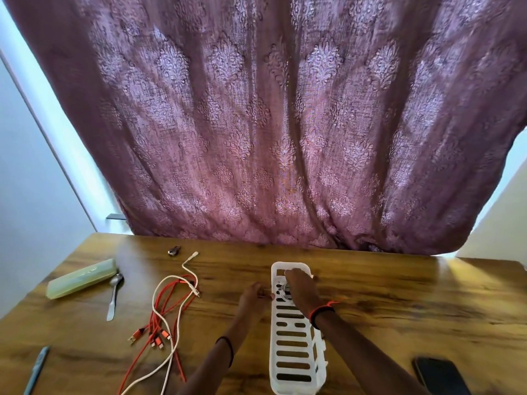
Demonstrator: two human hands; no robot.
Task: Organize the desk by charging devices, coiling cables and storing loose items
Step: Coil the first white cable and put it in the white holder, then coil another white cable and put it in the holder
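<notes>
A white slotted plastic tray (291, 352) lies lengthwise on the wooden desk (399, 303). My right hand (299, 286) reaches into its far end, fingers curled over a small coiled white cable (282, 292). My left hand (252, 297) sits just left of the tray, fingertips at its rim; what it pinches is too small to tell. A loose tangle of red cables (159, 317) and a white cable (171, 286) lies to the left.
A pale green case (81, 277) and a metal spoon (114, 295) lie at the far left. A small dark object (174, 250) sits near the back edge. A blue pen (35, 369) is at the front left, a black phone (440, 376) at the front right. A patterned curtain (271, 124) hangs behind.
</notes>
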